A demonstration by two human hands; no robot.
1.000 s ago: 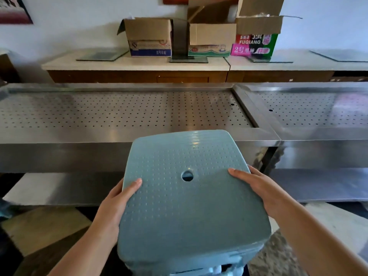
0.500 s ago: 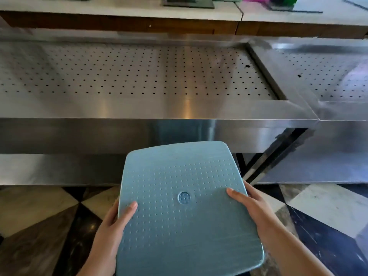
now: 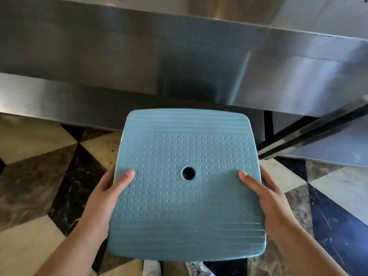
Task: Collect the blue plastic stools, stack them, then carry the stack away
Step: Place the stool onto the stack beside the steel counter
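Observation:
I look straight down on the square seat of a blue plastic stool [image 3: 187, 206], dotted with small bumps and pierced by a round centre hole. My left hand [image 3: 107, 196] grips its left edge, thumb lying on the seat. My right hand [image 3: 266, 198] grips the right edge in the same way. The seat hides the legs and whatever stools are stacked underneath it.
A stainless steel counter front [image 3: 179, 56] rises just beyond the stool, with a dark metal leg [image 3: 310, 132] slanting at the right. The floor [image 3: 39, 176] is black, cream and grey stone tile. White shoes [image 3: 151, 267] show below the seat.
The view has tipped down from the counter top and boxes to the floor. The stool has sunk lower in front of the counter; both hands keep the same grip.

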